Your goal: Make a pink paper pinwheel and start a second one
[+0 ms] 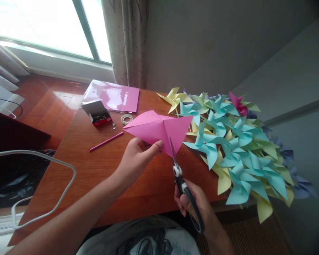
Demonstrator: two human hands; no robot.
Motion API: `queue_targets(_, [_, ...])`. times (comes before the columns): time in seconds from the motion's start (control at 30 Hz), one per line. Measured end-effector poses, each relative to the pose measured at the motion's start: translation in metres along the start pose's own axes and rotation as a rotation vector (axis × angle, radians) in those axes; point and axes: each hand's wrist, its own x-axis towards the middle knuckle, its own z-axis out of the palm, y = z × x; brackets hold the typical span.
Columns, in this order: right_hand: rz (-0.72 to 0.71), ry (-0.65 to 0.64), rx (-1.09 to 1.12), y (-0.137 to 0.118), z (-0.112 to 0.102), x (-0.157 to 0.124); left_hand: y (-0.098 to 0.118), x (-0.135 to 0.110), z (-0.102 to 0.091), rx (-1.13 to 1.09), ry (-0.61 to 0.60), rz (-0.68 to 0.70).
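My left hand [138,157] pinches the near edge of a folded pink paper square [156,128] and holds it up above the wooden table [101,177]. My right hand [195,209] grips black-handled scissors [179,173]. Their blades point up and away into the paper's lower edge along a crease. A thin pink stick [106,141] lies on the table to the left of the paper.
A heap of several blue, yellow and pink paper pinwheels [234,145] covers the table's right side. At the back left lie a pink folder [111,95], a small open box of pins [97,113] and a tape roll [127,118]. A white cable [55,163] loops at left.
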Motion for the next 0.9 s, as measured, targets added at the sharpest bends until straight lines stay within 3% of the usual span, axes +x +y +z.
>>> queue_targets(0.9, [0.013, 0.041, 0.026, 0.007, -0.001, 0.001, 0.003, -0.001, 0.001, 0.062, 0.046, -0.012])
